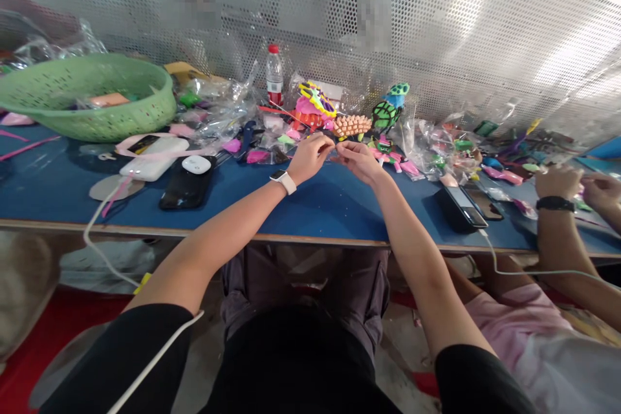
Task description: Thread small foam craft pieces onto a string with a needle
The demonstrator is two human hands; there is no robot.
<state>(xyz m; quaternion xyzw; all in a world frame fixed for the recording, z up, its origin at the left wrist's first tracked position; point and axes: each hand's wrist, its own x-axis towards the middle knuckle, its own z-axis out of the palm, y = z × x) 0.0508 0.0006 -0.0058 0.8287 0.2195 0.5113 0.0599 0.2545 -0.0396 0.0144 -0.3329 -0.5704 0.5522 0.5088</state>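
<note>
My left hand [313, 156] and my right hand [358, 162] meet over the blue table, fingertips nearly touching. Both are pinched closed around something too small and dark to make out. Just behind them stands a clay figure with tan, scale-like bumps [353, 125]. Beside it is a pink and yellow clay figure [315, 100]. A green clay figure with black lines [385, 115] sits to the right, below a blue spotted piece [400, 90]. Pink clay bits [257, 156] in clear wrapping lie left of my left hand.
A green basket [145, 103] stands at the left, near a white power bank [155, 158] and a black phone [187, 184]. Behind is a red-capped bottle [274, 74] before a perforated metal panel [310, 6]. At right, a black device [460, 207] sits near a co-worker's hands [557, 182].
</note>
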